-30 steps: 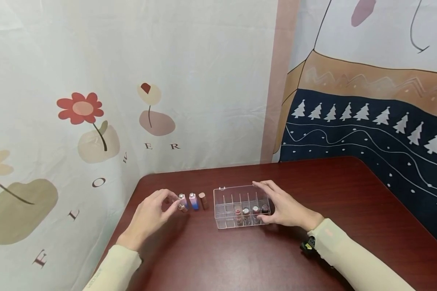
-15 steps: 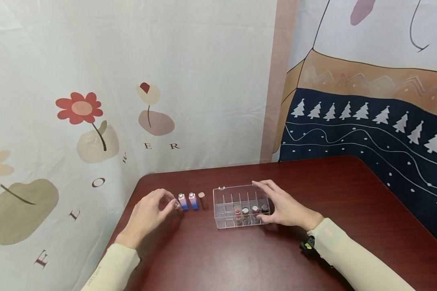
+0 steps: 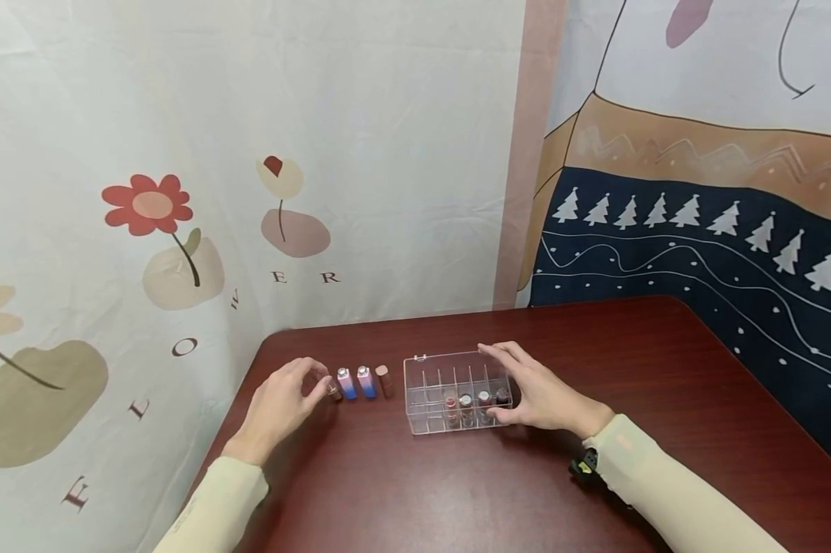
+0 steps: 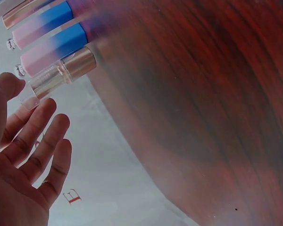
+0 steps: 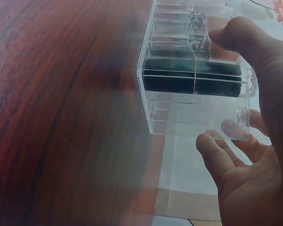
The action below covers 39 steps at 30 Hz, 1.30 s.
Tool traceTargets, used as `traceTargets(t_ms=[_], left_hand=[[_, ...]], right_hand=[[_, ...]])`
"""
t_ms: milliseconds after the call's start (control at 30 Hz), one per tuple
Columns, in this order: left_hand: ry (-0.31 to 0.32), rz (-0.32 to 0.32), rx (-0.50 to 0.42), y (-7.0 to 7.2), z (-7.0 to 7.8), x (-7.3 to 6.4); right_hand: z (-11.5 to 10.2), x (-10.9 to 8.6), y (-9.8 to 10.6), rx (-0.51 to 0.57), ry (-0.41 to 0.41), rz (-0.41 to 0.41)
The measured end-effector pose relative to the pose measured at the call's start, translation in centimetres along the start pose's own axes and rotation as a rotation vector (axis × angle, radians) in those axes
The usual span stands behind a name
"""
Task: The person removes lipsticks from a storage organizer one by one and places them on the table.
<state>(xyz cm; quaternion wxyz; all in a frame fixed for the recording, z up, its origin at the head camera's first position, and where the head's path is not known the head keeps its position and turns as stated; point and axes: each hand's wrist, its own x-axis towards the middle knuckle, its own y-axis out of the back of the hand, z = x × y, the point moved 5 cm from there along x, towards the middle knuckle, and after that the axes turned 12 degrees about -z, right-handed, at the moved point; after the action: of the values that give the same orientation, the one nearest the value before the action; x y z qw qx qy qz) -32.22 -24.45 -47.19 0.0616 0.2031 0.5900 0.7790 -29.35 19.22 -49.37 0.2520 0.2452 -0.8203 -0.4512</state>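
My left hand (image 3: 277, 411) pinches a lipstick tube (image 4: 61, 75) by its clear cap between thumb and index finger; its gold base points down at the table. Beside it stand two pink-and-blue lipsticks (image 3: 346, 383) (image 3: 365, 382), and a brown lipstick (image 3: 384, 381) ends the row. My right hand (image 3: 540, 392) grips the right end of a clear divided box (image 3: 418, 418), thumb at the front, fingers at the back and side. Several lipsticks (image 3: 451, 412) stand in the front compartments; a dark tube (image 5: 193, 77) is in the one nearest my right hand.
A dark red wooden table (image 3: 402, 491) carries everything. Behind it hangs a pale curtain (image 3: 402, 192) with flower prints, and a navy tree-print cloth (image 3: 664, 246) hangs at the right.
My left hand has moved slightly left with the lipstick, which went from in front of the nearest pink-and-blue one to its left side. The right hand stays on the box.
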Motion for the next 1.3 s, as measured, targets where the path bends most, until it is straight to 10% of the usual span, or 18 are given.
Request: traceTargets(t_ms=[867, 1300], left_hand=[[0.028, 0.013, 0.040, -0.3, -0.3, 0.5], [-0.080, 0.134, 0.093, 0.5, 2.4, 1.5]], right_hand=[[0.1, 0.1, 0.0, 0.016, -0.028, -0.017], [-0.3, 0.4, 0.2, -0.003, -0.057, -0.054]])
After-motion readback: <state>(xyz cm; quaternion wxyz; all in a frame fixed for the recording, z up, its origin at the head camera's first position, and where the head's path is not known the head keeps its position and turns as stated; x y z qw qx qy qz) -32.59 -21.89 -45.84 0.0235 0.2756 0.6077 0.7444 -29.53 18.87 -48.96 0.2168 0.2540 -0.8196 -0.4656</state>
